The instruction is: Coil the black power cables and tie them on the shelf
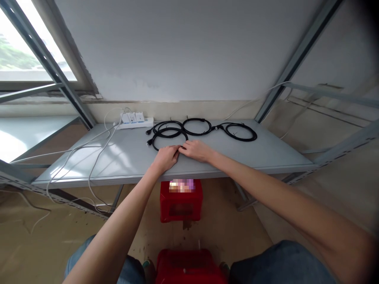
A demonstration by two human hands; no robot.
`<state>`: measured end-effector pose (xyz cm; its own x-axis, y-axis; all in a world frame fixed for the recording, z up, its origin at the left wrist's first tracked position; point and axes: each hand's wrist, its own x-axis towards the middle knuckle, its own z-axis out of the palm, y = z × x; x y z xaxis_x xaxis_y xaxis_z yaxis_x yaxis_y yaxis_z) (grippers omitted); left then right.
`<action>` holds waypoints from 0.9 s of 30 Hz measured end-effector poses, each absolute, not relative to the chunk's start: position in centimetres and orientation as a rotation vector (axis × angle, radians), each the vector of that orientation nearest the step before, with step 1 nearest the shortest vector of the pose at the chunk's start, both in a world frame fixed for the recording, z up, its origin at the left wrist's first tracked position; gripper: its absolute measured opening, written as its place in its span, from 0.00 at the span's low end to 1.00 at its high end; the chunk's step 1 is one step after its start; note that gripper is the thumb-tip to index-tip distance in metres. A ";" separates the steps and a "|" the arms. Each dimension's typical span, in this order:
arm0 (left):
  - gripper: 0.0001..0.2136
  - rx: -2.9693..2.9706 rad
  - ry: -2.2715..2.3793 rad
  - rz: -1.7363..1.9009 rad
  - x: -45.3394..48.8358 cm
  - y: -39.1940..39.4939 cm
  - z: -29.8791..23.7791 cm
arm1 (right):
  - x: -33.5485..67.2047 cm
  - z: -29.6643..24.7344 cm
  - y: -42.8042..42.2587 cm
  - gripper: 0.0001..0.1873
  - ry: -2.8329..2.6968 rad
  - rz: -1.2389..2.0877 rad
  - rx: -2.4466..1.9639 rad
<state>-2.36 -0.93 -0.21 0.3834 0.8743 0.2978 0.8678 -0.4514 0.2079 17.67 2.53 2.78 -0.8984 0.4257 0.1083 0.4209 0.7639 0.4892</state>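
Both my hands rest on the grey metal shelf [118, 157] at the near edge of a coiled black cable [168, 136]. My left hand [167, 157] has its fingers curled and pinches the front of that coil. My right hand [197, 150] meets it fingertip to fingertip, also closed on the same coil. Two more coiled black cables lie behind, one in the middle [197, 126] and one to the right [240, 131].
A white power strip [134, 120] with plugged-in adapters sits at the shelf's back left, its white cords [89, 157] trailing over the left edge. Slanted metal braces flank the shelf. A red stool [181, 205] stands on the floor beneath, another red one [186, 266] between my knees.
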 end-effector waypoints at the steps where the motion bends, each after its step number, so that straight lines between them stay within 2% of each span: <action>1: 0.15 2.595 1.644 0.572 -2.4 -0.9 -0.2 | 17.7 2.7 2.6 0.15 2.953 0.834 0.691; 16: 0.13 2.610 1.647 0.564 -2.2 -0.8 -0.2 | 18.2 2.6 3.8 0.14 2.991 1.023 0.368; 22: 0.12 2.609 1.674 0.546 -2.2 -0.7 -0.2 | 18.4 2.9 4.5 0.17 2.970 1.132 0.194; 27: 0.12 2.592 1.677 0.544 -2.2 -0.7 -0.2 | 18.3 3.1 5.2 0.15 2.972 1.151 0.096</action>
<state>-2.21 -0.75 -0.20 0.3670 0.8860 0.2835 0.8836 -0.4273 0.1916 18.31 5.18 3.14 -0.9971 0.0394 0.0651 0.0729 0.7377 0.6712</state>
